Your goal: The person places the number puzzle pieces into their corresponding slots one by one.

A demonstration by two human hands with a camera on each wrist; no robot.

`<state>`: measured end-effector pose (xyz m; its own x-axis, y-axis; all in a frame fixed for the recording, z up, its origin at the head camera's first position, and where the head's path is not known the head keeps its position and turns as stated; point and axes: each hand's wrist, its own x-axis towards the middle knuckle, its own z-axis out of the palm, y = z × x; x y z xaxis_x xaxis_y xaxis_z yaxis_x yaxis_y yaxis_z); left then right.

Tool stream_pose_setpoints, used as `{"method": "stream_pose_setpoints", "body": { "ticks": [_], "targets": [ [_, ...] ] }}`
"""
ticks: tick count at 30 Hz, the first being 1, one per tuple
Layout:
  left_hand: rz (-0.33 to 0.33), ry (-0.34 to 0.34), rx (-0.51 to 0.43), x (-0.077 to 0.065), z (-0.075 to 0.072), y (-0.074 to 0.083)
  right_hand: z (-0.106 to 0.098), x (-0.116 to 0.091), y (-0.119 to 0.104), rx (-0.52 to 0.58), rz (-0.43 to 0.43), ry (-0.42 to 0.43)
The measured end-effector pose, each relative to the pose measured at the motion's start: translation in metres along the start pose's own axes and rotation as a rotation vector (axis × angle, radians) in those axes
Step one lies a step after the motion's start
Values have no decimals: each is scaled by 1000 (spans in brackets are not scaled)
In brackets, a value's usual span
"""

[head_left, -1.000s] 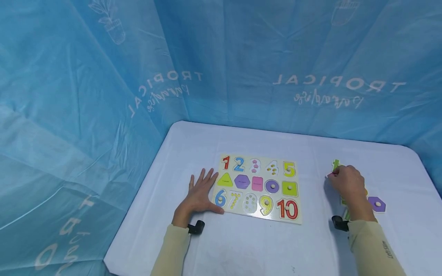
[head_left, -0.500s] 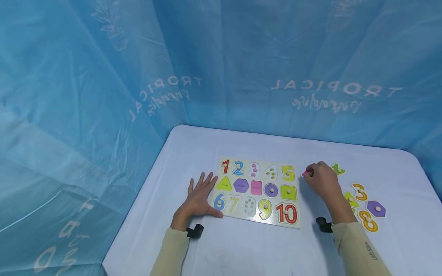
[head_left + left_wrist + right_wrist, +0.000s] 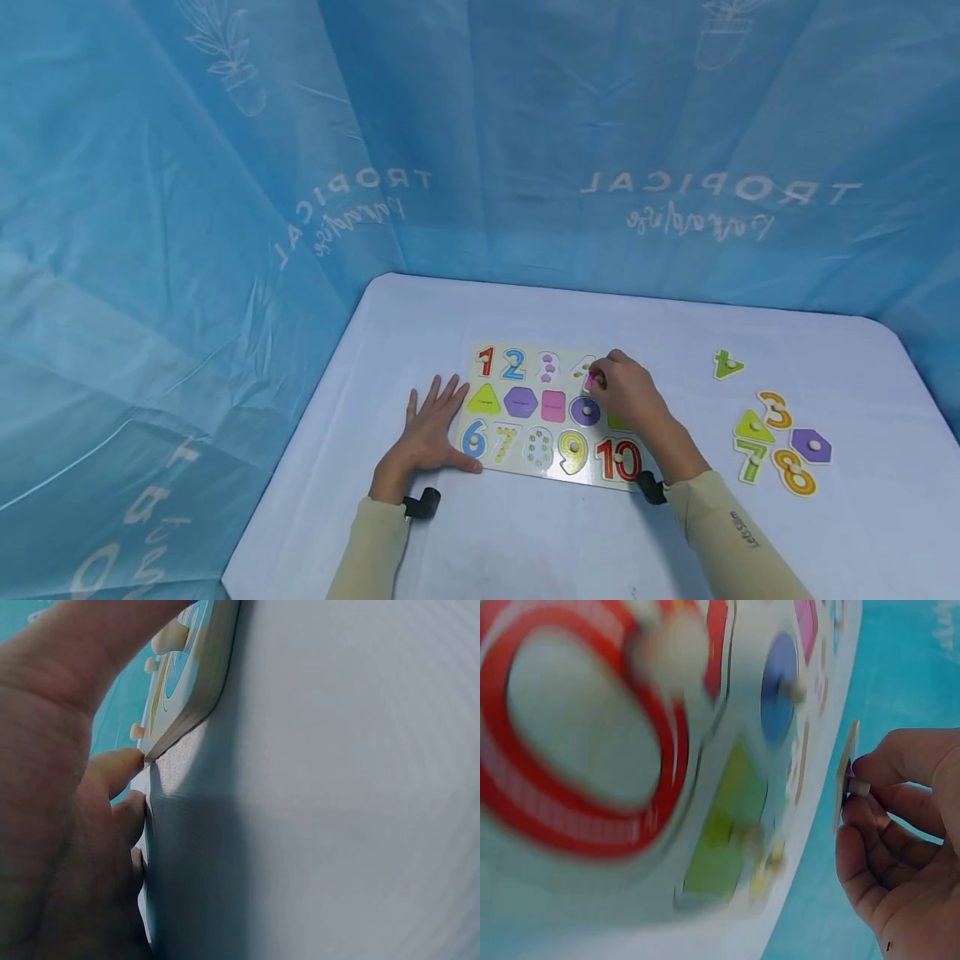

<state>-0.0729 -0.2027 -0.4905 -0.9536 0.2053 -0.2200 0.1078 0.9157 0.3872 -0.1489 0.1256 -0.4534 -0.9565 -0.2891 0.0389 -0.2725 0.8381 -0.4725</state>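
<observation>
A pink puzzle piece with a small peg (image 3: 846,780) hangs above the wooden number puzzle board (image 3: 592,471). My right hand (image 3: 632,393) pinches it by the peg, over the board's upper right, near the 4 recess. My left hand (image 3: 429,435) lies with spread fingers at the board's left edge. In the left wrist view its thumb reaches across the board's corner (image 3: 202,694). Pieces 1, 2, 5, 6, 9, 10, a purple circle and a green square sit in the board; the right hand mostly covers the 5 and part of the square.
Right of the board lie a green 4 (image 3: 727,365), an orange 3 (image 3: 777,411), a green triangle (image 3: 752,427), a green 7 (image 3: 751,460), an orange 8 (image 3: 795,472) and a purple hexagon (image 3: 812,447). Blue curtains (image 3: 525,167) hang behind and left of the white table (image 3: 525,550).
My right hand has carried the pink piece leftward from the loose pieces to above the board, uncovering those pieces. The left hand has stayed at the board's left edge.
</observation>
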Motion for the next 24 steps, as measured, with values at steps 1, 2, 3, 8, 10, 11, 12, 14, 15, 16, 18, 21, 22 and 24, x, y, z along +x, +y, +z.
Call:
{"method": "stream_pose_setpoints", "body": {
  "ticks": [1, 2, 3, 8, 10, 11, 12, 14, 15, 16, 18, 21, 22, 24],
  "targets": [
    [1, -1, 2, 0, 0, 0, 3, 0, -4, -6, -14, -6],
    [3, 0, 2, 0, 1, 0, 5, 0, -8, -7, -26, -13],
    [5, 1, 3, 0, 1, 0, 8, 0, -12, -9, -36, -21],
    [8, 18, -7, 0, 1, -1, 19, 0, -28, -10, -80, -54],
    [5, 24, -8, 1, 0, -1, 23, 1, -32, 0, -94, -65],
    [4, 24, -3, 1, 1, -1, 25, 0, -34, 5, -96, -71],
    [9, 25, -1, 1, 1, -2, 27, 0, -36, 9, -99, -78],
    [15, 18, 2, 2, 2, -1, 32, -2, -38, 13, -94, -94],
    [18, 16, -3, 1, 2, -1, 33, -3, -39, 16, -91, -102],
    [19, 14, -5, 1, 3, -1, 35, -4, -39, 20, -88, -110],
    [22, 17, -10, 0, 3, -1, 39, -5, -40, 30, -79, -121],
    [15, 27, -8, 0, 2, -2, 42, -3, -43, 43, -79, -112],
    [13, 25, -1, 0, 2, -2, 43, -3, -43, 48, -81, -107],
    [7, 13, 7, -1, 2, -2, 44, -4, -43, 50, -85, -101]
  ]
}}
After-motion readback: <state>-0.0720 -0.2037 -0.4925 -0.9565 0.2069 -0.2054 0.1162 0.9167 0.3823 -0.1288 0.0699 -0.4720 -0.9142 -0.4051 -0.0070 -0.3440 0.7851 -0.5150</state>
